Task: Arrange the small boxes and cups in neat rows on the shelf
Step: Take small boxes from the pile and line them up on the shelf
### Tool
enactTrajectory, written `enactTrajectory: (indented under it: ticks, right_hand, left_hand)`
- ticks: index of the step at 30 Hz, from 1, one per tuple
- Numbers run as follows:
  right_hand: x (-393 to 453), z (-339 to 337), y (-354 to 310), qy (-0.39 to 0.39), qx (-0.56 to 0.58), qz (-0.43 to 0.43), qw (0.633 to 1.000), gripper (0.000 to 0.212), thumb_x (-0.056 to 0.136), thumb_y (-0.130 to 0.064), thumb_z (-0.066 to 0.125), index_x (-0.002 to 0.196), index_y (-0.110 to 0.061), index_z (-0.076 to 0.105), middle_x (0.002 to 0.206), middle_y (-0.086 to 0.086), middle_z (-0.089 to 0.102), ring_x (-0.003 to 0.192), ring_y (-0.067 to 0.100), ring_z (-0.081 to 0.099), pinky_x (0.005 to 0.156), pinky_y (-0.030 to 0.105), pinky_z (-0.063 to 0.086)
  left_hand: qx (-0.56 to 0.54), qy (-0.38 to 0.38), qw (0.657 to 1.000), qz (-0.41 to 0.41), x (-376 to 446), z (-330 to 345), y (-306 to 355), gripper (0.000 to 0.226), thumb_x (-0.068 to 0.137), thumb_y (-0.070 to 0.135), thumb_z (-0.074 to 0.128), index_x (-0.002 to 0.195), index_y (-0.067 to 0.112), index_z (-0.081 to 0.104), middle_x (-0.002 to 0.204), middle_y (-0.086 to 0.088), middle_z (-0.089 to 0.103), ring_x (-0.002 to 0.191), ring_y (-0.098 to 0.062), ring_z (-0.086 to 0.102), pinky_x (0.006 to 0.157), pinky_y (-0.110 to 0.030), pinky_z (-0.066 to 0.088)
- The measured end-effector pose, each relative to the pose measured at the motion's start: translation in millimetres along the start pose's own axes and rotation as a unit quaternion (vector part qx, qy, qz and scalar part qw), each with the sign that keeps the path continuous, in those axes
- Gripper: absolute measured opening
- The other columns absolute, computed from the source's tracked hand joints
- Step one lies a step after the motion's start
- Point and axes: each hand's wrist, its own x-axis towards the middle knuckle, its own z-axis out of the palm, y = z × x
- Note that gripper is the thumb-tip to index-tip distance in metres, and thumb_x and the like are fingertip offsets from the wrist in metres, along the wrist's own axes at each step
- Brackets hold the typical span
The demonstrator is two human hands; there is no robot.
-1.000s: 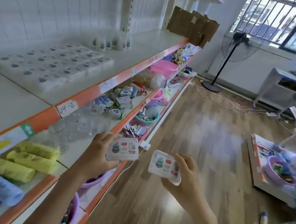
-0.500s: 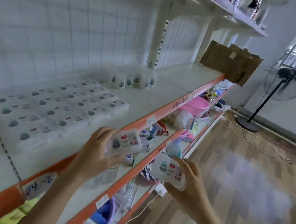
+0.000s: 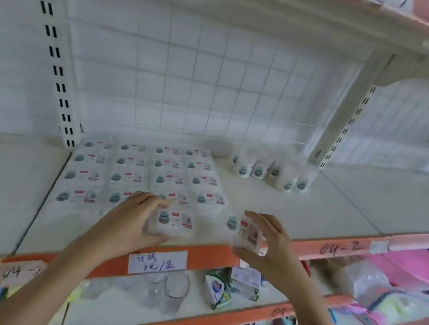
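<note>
Most of the job looks done. On the shelf [image 3: 299, 203] a block of small boxes [image 3: 147, 177] already lies flat in four tidy columns, labels up, and a cluster of cups [image 3: 268, 170] stands behind and to the right of it, near the upright. The cups are bunched rather than lined up, though blur makes their order hard to read — they may still want straightening.

What is left, as far as I can judge, is to set down the two boxes in hand and close the front row. The left hand [image 3: 129, 222] grips the left box [image 3: 175, 220] by its left end, fingers curled round it, low at the front edge of the block and seemingly in line with the third column; whether it touches the shelf I cannot tell. The right hand [image 3: 272, 251] pinches the right box [image 3: 243, 230], tilted and clear of the surface, just right of the block's front corner.

Compared with half a second ago, both boxes were held out in front of the orange shelf lip — now they are over the shelf, next to the block. The view has also swung to face the shelf squarely, so the window and fan are gone from sight.
</note>
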Motion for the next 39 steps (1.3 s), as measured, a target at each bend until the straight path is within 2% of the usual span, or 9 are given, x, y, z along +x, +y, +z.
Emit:
enactTrajectory:
  ticks: [6,10,14,19,22,25,31,33,39]
  right_hand:
    - [34,8,24,-0.086,0.004,-0.091,0.992,0.053,0.076,-0.034,0.073,0.124,-0.031,0.052,0.114,-0.017,0.044,0.107,0.005,0.031,0.09,0.02,0.029]
    - [47,21,28,-0.105,0.019,-0.112,0.988,0.045,0.074,-0.037,0.072,0.116,-0.03,0.058,0.114,-0.016,0.048,0.105,0.004,0.032,0.092,0.017,0.026]
    - [53,34,33,-0.11,0.044,-0.093,0.989,0.049,0.062,-0.055,0.056,0.109,-0.041,0.052,0.128,-0.007,0.04,0.123,0.01,0.035,0.099,0.015,0.02]
    - [52,32,37,-0.126,0.077,-0.083,0.986,0.048,0.076,-0.028,0.073,0.121,-0.022,0.057,0.133,-0.005,0.034,0.123,0.007,0.037,0.106,0.025,0.033]
    - [52,33,37,-0.11,0.085,-0.074,0.987,0.042,0.077,-0.019,0.073,0.117,-0.021,0.059,0.128,-0.008,0.036,0.113,-0.001,0.041,0.095,0.006,0.034]
    - [51,35,36,-0.092,0.095,-0.068,0.989,0.039,0.076,-0.018,0.074,0.111,-0.025,0.059,0.123,-0.007,0.038,0.102,0.0,0.047,0.083,-0.003,0.032]
    - [47,38,34,-0.082,0.103,-0.063,0.989,0.037,0.077,-0.022,0.073,0.1,-0.042,0.052,0.125,-0.01,0.038,0.109,0.006,0.048,0.09,0.009,0.038]
    - [48,39,33,-0.085,0.099,-0.059,0.99,0.035,0.077,-0.023,0.073,0.102,-0.04,0.053,0.127,-0.01,0.037,0.109,0.006,0.047,0.092,0.013,0.041]
    - [49,37,30,-0.101,0.093,-0.052,0.989,0.031,0.08,-0.021,0.07,0.106,-0.029,0.055,0.123,-0.012,0.034,0.106,0.001,0.042,0.083,-0.003,0.033]
  left_hand:
    - [-0.008,-0.002,0.998,-0.066,-7,11,9,0.053,0.076,0.045,0.066,0.122,0.03,0.046,0.121,0.021,0.029,0.116,0.004,0.033,0.097,-0.014,0.03]
    - [-0.019,0.006,0.995,-0.101,-8,13,13,0.046,0.076,0.04,0.068,0.117,0.028,0.049,0.118,0.019,0.035,0.111,0.007,0.035,0.097,-0.011,0.03]
    - [-0.05,0.021,0.991,-0.124,-7,17,13,0.048,0.073,0.037,0.073,0.115,0.026,0.051,0.117,0.014,0.041,0.109,0.004,0.041,0.09,-0.004,0.031]
    - [-0.057,0.042,0.989,-0.133,-8,23,13,0.051,0.075,0.037,0.072,0.119,0.024,0.051,0.113,0.015,0.041,0.108,0.003,0.043,0.096,-0.015,0.036]
    - [-0.06,0.064,0.988,-0.129,-10,27,12,0.048,0.076,0.032,0.072,0.119,0.02,0.054,0.112,0.014,0.042,0.107,0.001,0.045,0.099,-0.02,0.038]
    - [-0.072,0.092,0.986,-0.119,-13,31,11,0.048,0.074,0.029,0.074,0.118,0.018,0.056,0.11,0.015,0.042,0.107,0.0,0.048,0.099,-0.021,0.04]
    - [-0.082,0.131,0.983,-0.102,-13,36,11,0.045,0.073,0.029,0.074,0.114,0.018,0.058,0.108,0.022,0.038,0.104,0.007,0.045,0.097,-0.013,0.038]
    - [-0.084,0.135,0.982,-0.098,-13,38,10,0.045,0.074,0.03,0.073,0.115,0.018,0.057,0.109,0.022,0.038,0.104,0.007,0.044,0.098,-0.013,0.037]
    - [-0.076,0.133,0.984,-0.089,-13,39,8,0.044,0.074,0.031,0.073,0.114,0.018,0.057,0.109,0.024,0.036,0.104,0.009,0.043,0.098,-0.01,0.035]
